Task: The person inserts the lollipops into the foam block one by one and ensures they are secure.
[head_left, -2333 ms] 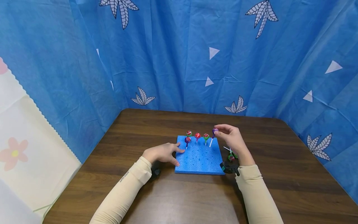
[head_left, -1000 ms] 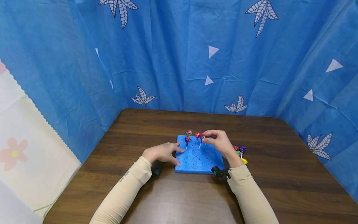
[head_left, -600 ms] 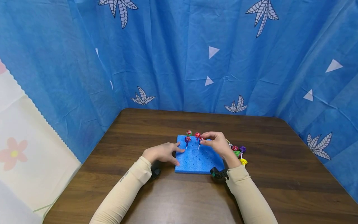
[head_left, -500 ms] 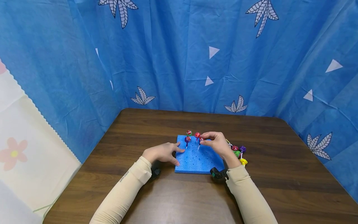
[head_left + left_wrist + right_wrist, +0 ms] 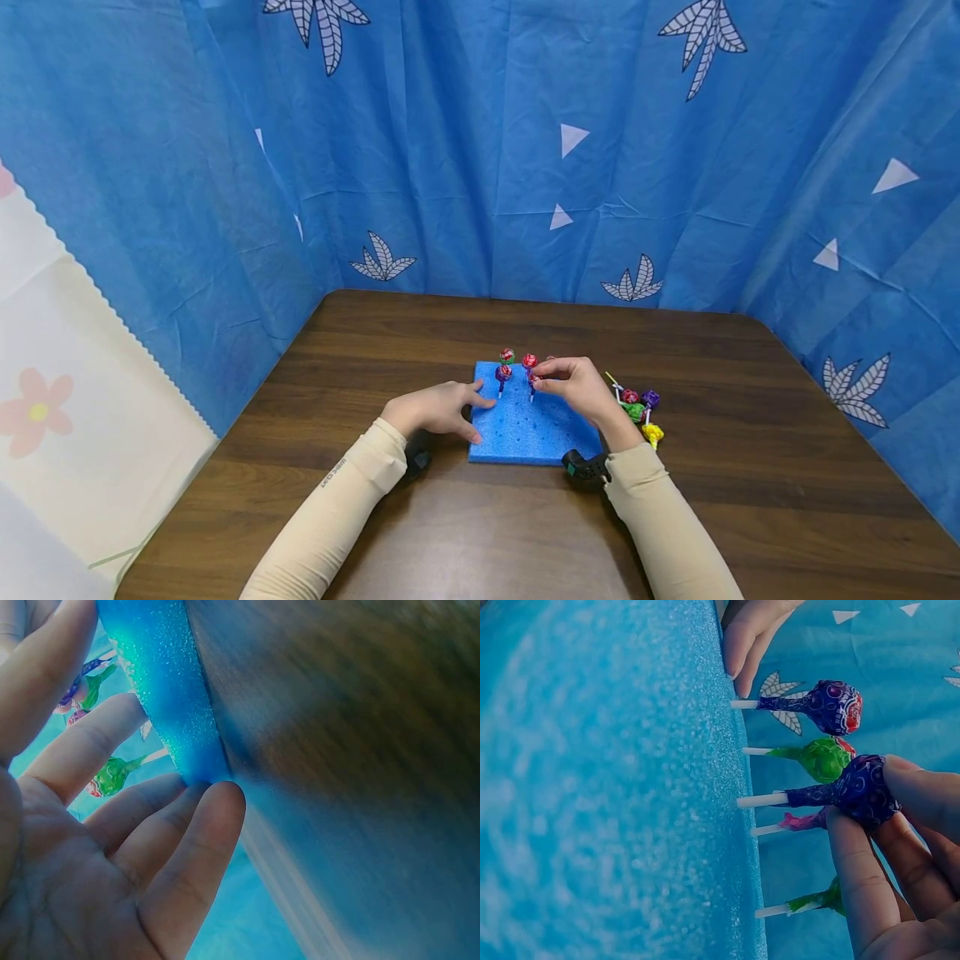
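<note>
A blue foam board (image 5: 532, 442) dotted with small holes lies on the table. My right hand (image 5: 583, 390) pinches a purple-wrapped lollipop (image 5: 855, 789) by its head, its white stick upright with the lower end at the foam. Left of it stands another purple lollipop (image 5: 503, 374), with a green one (image 5: 507, 356) behind. A pink-red lollipop (image 5: 529, 361) stands in the back row; a further green lollipop (image 5: 829, 898) is mostly hidden by the right hand in the head view. My left hand (image 5: 442, 408) rests with spread fingers at the board's left edge.
Several loose lollipops lie on the brown table (image 5: 420, 517) right of the board, among them a yellow one (image 5: 653, 433), a purple one (image 5: 651, 400) and a red one (image 5: 630, 397). A blue curtain (image 5: 457, 167) hangs behind the table.
My right hand has carried the purple lollipop leftward from the board's back right corner to beside the other purple one, then slightly lower. The left hand has stayed in place.
</note>
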Demonstrator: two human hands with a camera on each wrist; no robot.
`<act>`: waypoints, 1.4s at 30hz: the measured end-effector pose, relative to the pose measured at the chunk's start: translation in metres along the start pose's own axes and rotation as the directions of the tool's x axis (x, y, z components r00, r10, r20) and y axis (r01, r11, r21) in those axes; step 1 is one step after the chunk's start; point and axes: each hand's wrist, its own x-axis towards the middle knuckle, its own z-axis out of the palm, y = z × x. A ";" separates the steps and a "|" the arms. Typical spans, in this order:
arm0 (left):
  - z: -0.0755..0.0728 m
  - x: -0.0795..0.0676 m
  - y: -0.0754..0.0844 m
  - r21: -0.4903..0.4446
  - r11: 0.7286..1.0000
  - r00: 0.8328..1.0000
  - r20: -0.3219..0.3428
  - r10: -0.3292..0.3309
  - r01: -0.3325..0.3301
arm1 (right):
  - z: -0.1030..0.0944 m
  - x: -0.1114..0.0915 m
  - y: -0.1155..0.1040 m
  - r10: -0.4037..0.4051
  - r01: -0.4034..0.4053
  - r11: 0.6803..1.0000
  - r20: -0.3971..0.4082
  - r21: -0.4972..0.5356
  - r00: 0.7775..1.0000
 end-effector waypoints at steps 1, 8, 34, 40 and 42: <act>0.000 0.000 0.000 0.000 1.000 1.000 0.000 0.000 0.000 | 0.000 0.000 0.000 0.002 -0.002 1.000 0.002 0.005 1.000; 0.001 0.000 0.001 0.003 1.000 1.000 -0.004 0.003 -0.003 | 0.000 -0.002 0.001 -0.002 0.002 1.000 0.006 0.002 1.000; 0.002 -0.001 0.003 -0.007 1.000 1.000 -0.010 0.007 -0.007 | -0.019 -0.011 -0.025 0.002 -0.004 0.999 -0.026 -0.048 1.000; 0.003 -0.001 0.003 -0.018 1.000 1.000 -0.013 0.013 -0.013 | -0.045 -0.018 -0.034 -0.051 0.052 0.999 -0.084 0.015 0.995; 0.003 -0.002 0.003 -0.017 1.000 1.000 -0.014 0.015 -0.016 | -0.055 -0.021 -0.036 -0.062 0.067 0.997 -0.123 0.035 0.991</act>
